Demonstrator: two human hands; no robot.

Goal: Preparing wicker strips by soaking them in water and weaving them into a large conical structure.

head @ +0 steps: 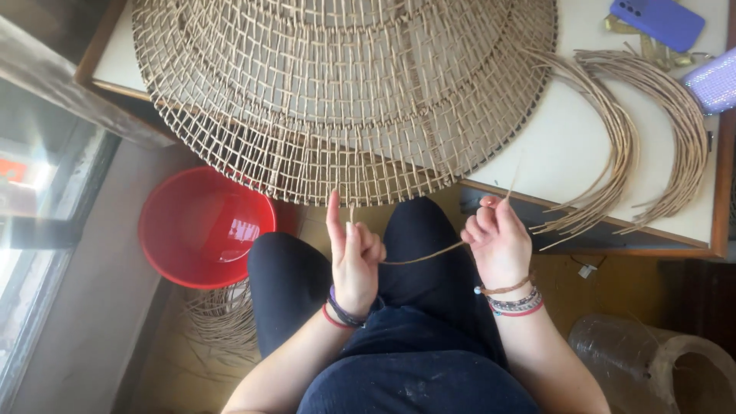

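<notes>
Just below the front edge of a white tabletop (567,138), above the person's lap, a thin tan cane strand (425,254) runs nearly level between two bare hands. The left hand (354,264) is closed on the strand's near end, its forefinger pointing straight up while the other fingers curl in around the cane. The right hand (497,239) is also closed, pinching the strand between thumb and fingertips; from that pinch the cane turns upward in a fine line toward the tabletop's edge. Both wrists wear bead and cord bracelets, and the hands hover over dark trousers.

Directly above the hands, a large round openwork woven cane panel (345,84) lies on the tabletop, its lower rim overhanging the edge, with loose vertical ends hanging just above the left forefinger. To the right of the panel, a bundle of curved loose cane lengths (652,130) rests on the tabletop in two arcs, their tips jutting past the edge near the right hand. At the far right corner lie a purple phone (658,20) and a sparkling lilac case (714,80), partly cut off by the frame.

On the floor to the left stands a red plastic basin (203,226), with a coil of cane (222,318) beside it. A clear plastic container (652,360) lies at lower right.
</notes>
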